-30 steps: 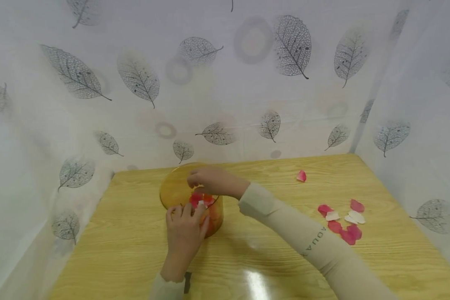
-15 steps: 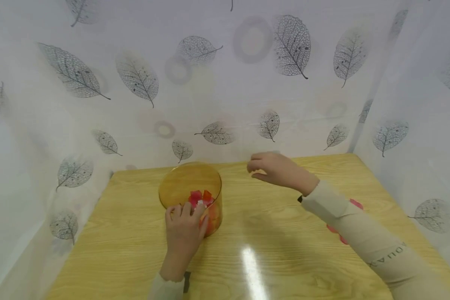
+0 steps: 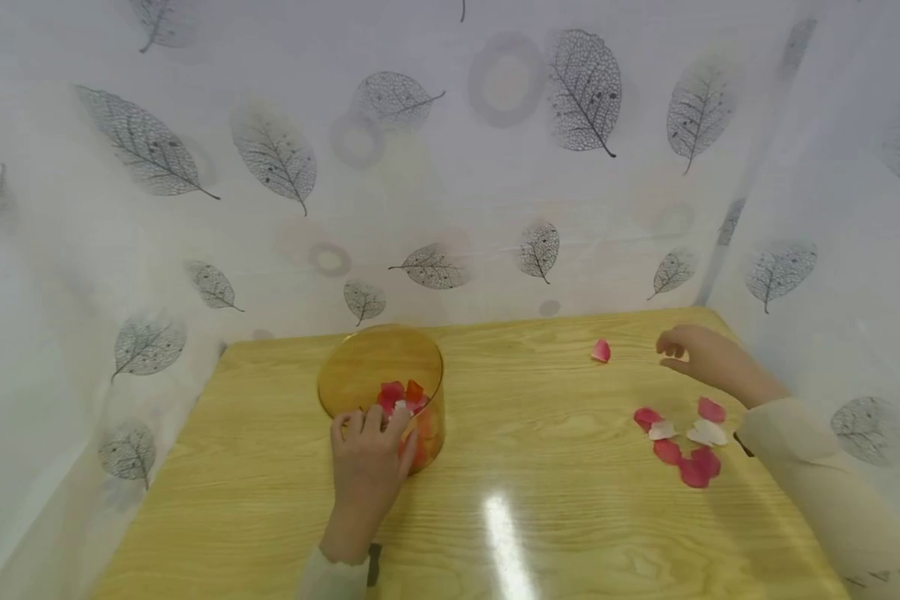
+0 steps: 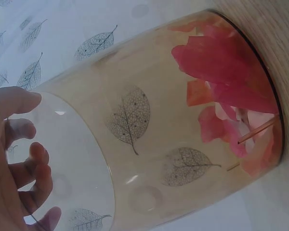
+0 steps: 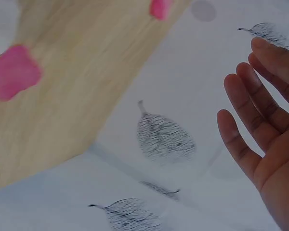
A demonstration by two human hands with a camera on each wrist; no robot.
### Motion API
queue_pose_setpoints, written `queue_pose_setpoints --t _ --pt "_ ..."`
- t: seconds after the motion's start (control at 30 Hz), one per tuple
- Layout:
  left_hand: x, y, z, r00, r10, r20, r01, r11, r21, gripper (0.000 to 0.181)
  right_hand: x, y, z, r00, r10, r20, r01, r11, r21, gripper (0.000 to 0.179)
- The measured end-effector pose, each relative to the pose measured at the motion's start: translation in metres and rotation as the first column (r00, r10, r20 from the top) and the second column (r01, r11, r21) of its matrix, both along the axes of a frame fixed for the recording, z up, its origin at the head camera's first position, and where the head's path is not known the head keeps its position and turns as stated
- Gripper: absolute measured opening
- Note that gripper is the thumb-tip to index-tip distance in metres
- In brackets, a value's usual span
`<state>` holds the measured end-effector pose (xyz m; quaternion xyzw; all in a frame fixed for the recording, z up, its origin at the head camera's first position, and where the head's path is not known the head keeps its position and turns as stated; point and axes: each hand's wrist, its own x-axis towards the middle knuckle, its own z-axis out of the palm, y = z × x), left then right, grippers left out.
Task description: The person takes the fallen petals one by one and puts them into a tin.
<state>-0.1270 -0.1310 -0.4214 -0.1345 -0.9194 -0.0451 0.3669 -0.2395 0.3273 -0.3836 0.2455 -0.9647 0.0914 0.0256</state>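
Observation:
Near the back left of the table stands an amber see-through cylinder vase. My left hand grips its near rim, the fingers curled over the edge; the left wrist view also shows this left hand at the mouth. Red, orange and pale flower petals lie in the bottom. Over the right side of the table hovers my right hand, fingers loosely bent and holding nothing. In the right wrist view, that right hand is apart from the pink petals.
A cluster of red and white petals lies on the right of the wooden table. One pink petal sits farther back by itself. White leaf-print cloth encloses the table at the back and sides.
My right hand has moved from above the vase's mouth across to the right side of the table, uncovering the petals there. My left hand stays on the vase rim.

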Motion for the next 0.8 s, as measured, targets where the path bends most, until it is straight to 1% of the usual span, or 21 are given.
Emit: queue_pose_setpoints --t 0.1,0.2,0.33,0.43,0.57,0.67,0.8 --pt "0.0 0.0 0.0 1.0 -0.004 -0.013 0.004 1.0 -0.007 0.031 0.003 0.029 -0.019 0.997 -0.034 0.062 0.035 0.999 -0.011 0.013" --pt "-0.001 0.0 0.0 0.999 -0.009 -0.034 0.008 1.0 -0.014 0.031 0.006 0.051 -0.038 0.988 -0.075 0.132 0.079 0.997 -0.02 0.015" --pt "-0.001 0.0 0.0 0.999 -0.01 -0.053 0.009 1.0 -0.018 0.032 0.009 0.072 -0.061 0.975 -0.12 0.188 0.127 0.992 -0.024 0.016" --pt "-0.001 -0.001 -0.001 0.998 -0.005 -0.056 0.003 1.0 -0.023 0.032 0.01 0.08 -0.073 0.966 -0.139 0.217 0.152 0.988 -0.042 0.017" --pt "-0.001 -0.001 -0.001 0.998 0.0 -0.055 -0.002 1.0 -0.029 0.033 0.01 0.086 -0.082 0.963 -0.142 0.23 0.159 0.986 -0.056 0.019" --pt "-0.001 -0.001 -0.002 0.999 -0.001 -0.05 -0.001 1.0 -0.023 0.032 0.008 0.087 -0.084 0.96 -0.144 0.238 0.158 0.987 -0.042 0.017" --pt "0.0 -0.001 -0.002 0.999 0.0 -0.035 -0.001 1.0 -0.016 0.032 0.006 0.088 -0.085 0.951 -0.15 0.269 0.165 0.986 -0.032 0.014"
